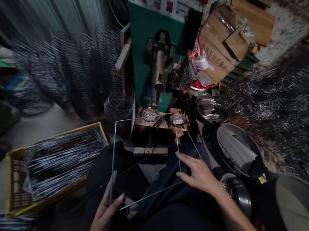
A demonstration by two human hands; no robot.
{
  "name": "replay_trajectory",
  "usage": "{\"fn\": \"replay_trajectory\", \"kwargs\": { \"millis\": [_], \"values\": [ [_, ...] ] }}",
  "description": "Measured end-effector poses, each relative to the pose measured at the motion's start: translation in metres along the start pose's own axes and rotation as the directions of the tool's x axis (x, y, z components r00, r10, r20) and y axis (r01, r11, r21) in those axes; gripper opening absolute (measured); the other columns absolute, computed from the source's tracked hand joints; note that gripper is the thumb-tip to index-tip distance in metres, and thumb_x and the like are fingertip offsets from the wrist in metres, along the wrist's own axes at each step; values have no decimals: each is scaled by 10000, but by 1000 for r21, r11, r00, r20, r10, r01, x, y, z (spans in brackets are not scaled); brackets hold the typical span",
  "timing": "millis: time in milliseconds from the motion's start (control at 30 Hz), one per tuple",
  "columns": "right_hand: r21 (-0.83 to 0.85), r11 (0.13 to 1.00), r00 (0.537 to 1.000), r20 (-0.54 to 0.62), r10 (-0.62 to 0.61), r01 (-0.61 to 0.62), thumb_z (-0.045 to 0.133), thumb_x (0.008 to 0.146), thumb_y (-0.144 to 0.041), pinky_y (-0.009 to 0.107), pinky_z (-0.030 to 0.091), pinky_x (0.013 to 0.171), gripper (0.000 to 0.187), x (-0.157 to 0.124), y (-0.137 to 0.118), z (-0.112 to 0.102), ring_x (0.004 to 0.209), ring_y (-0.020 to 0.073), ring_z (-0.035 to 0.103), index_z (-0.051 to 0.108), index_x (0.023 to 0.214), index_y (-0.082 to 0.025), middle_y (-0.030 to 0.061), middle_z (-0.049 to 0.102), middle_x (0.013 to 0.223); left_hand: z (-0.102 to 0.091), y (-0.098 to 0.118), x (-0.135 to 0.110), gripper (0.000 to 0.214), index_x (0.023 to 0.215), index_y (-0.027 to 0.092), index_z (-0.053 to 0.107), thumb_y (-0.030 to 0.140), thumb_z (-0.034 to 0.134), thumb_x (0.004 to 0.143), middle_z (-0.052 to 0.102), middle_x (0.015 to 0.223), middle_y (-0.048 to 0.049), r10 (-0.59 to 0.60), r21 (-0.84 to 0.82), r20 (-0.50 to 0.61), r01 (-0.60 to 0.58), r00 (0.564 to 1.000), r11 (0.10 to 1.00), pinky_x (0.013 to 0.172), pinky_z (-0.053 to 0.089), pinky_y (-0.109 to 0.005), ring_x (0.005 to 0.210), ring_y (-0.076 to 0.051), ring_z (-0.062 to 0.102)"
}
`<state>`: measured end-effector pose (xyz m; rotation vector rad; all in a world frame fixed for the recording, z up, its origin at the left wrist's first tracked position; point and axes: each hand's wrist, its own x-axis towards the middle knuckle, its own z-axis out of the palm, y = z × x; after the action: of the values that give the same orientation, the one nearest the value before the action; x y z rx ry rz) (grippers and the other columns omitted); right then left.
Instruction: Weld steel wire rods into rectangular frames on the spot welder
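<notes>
A thin metal wire bent into a roughly rectangular frame (114, 149) is held up over my lap. My left hand (107, 214) grips its lower left corner, the thumb lying along the wire and the fingers partly hidden in shadow. On the other side, my right hand (199, 173) pinches the frame's right part between thumb and fingers. Beyond the frame stands a green machine (143, 43) with a thick metal cylinder (159, 71) pointing down toward me. Below the cylinder is a round dish of small shiny bits (150, 114), with a second small dish (178, 119) beside it.
A yellow crate (63, 195) of wire pieces sits at the left, with wire basket shapes (76, 65) stacked behind. Right of me are a black pan (259, 159) of straight rods, a metal bowl (240, 195), a cardboard box (214, 49) and heaped wire parts (288, 110).
</notes>
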<state>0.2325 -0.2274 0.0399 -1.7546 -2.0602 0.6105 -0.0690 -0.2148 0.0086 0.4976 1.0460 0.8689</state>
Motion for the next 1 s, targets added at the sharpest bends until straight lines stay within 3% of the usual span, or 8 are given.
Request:
{"fn": "replay_trajectory", "kwargs": {
  "millis": [200,533,833,1000],
  "values": [
    [72,997,999,39,-37,34,683,849,-333,376,451,1113,648,1,-10,-4,1317,225,538,488,1460,-244,52,545,1448,-4,-4,3,1112,1579,312,159,338,823,688,670,605,-5,-16,-20,-45,16,999,1000,507,506,-257,496,-180,602],
    [76,994,995,48,-83,79,664,863,-295,384,431,1132,689,3,-17,3,1367,223,482,419,1505,-246,60,475,1505,-8,-5,4,1066,1580,336,119,323,782,745,679,620,-22,7,-20,17,-7,1000,1000,518,497,-271,514,-195,616],
    [44,998,995,91,-52,48,677,845,-306,400,448,1113,675,7,-12,11,1344,231,509,458,1481,-248,62,494,1489,0,-1,-1,1085,1577,341,135,324,804,722,658,586,-4,-8,-48,13,8,1000,999,503,487,-256,493,-184,601],
    [140,986,984,145,-107,87,700,830,-336,358,437,1120,686,20,-33,25,1329,218,525,477,1469,-224,65,528,1462,5,-10,5,1061,1583,314,124,359,778,749,663,601,-9,-3,2,60,3,998,1000,501,501,-266,493,-194,620]
  ]
}}
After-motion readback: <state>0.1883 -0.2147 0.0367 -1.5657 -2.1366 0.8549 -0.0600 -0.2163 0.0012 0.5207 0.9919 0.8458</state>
